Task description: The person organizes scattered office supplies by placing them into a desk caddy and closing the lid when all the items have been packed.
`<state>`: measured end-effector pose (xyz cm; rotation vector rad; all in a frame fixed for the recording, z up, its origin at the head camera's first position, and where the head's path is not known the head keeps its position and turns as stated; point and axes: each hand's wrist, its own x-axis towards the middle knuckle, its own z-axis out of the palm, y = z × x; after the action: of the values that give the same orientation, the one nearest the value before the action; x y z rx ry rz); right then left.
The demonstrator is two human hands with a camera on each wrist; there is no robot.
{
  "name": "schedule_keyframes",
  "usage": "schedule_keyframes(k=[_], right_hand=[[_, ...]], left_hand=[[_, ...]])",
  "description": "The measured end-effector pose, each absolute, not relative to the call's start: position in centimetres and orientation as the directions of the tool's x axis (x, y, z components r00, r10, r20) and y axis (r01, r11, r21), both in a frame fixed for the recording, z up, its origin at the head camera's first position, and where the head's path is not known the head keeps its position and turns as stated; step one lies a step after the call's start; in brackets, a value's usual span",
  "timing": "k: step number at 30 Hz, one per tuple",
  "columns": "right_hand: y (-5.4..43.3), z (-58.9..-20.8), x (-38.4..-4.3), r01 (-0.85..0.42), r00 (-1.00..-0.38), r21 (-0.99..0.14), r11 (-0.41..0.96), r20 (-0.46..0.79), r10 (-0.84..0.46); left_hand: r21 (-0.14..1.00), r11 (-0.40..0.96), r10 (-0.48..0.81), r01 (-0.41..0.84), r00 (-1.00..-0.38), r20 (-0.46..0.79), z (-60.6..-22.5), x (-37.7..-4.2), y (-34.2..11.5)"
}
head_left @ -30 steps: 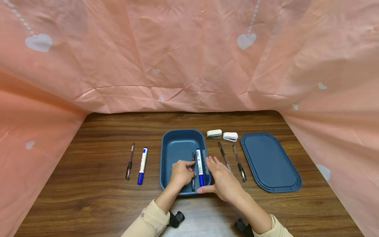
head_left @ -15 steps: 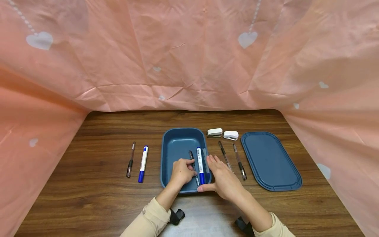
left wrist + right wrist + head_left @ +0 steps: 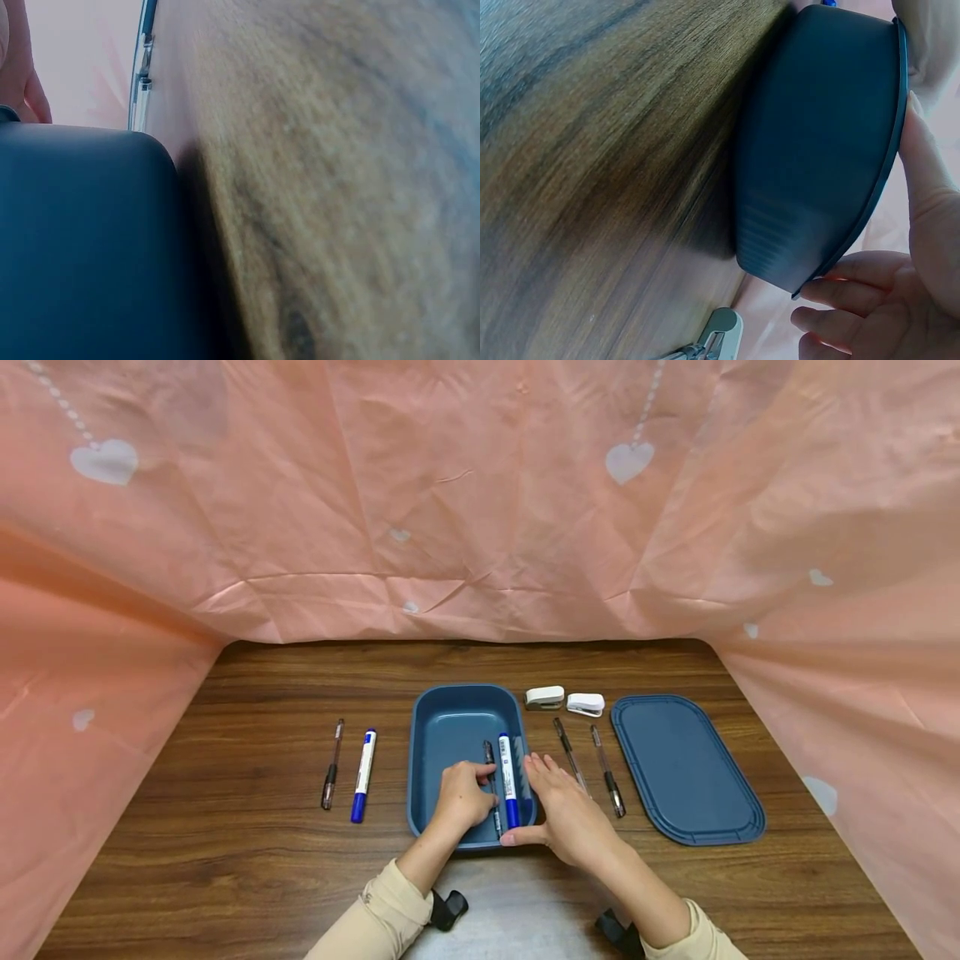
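Observation:
Inside the blue box [image 3: 420, 760], my left hand [image 3: 461, 797] pinches a black pen [image 3: 488, 750] low, between thumb and fingers. Part of that pen is hidden by the fingers. Just right of it lies a blue-capped white marker [image 3: 507, 768]. My right hand [image 3: 566, 814] spans the box's near right corner, thumb at the near rim and fingers along the right rim. The right wrist view shows that hand [image 3: 900, 292] touching the box's rim from outside. In the left wrist view the box's outer wall [image 3: 82, 240] blocks sight of the held pen.
A gel pen [image 3: 331, 768] and another marker [image 3: 363, 775] lie left of the box. To its right are two pens [image 3: 572, 756], two small white staplers [image 3: 544, 697] and the flat blue lid [image 3: 686, 768]. A pink curtain [image 3: 465, 527] surrounds the wooden table [image 3: 225, 843].
The pen in my left hand tilted, its far end swinging left, then swung partly back toward the marker. My right hand keeps its place on the box's rim.

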<state>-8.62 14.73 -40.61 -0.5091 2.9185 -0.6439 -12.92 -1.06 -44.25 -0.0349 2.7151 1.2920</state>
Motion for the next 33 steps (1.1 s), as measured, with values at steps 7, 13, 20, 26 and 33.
schedule_keyframes(k=[7, 13, 20, 26, 33], right_hand=[[14.7, -40.6, -8.6, -0.293, -0.939, -0.424, 0.857, -0.040, -0.341], [14.6, -40.5, -8.7, -0.285, -0.941, -0.425, 0.859, -0.046, -0.336], [14.6, -40.4, -8.7, -0.271, -0.944, -0.431, 0.861, -0.059, -0.326], [14.6, -40.4, -8.7, -0.285, -0.942, -0.426, 0.859, -0.039, -0.332], [14.5, -40.5, -8.7, -0.283, -0.943, -0.432, 0.856, -0.038, -0.331]], left_hand=[[0.783, 0.617, 0.045, -0.078, -0.990, -0.134, -44.3, -12.9, -1.1], [0.809, 0.585, 0.031, -0.049, -0.996, -0.083, -44.1, -12.8, -1.5], [0.838, 0.544, 0.014, -0.047, -0.998, -0.065, -43.0, -12.7, -2.3], [0.867, 0.494, 0.012, -0.056, -0.997, -0.071, -41.4, -12.6, -3.3], [0.880, 0.475, -0.015, -0.026, -1.000, -0.021, -38.5, -12.2, -4.9]])
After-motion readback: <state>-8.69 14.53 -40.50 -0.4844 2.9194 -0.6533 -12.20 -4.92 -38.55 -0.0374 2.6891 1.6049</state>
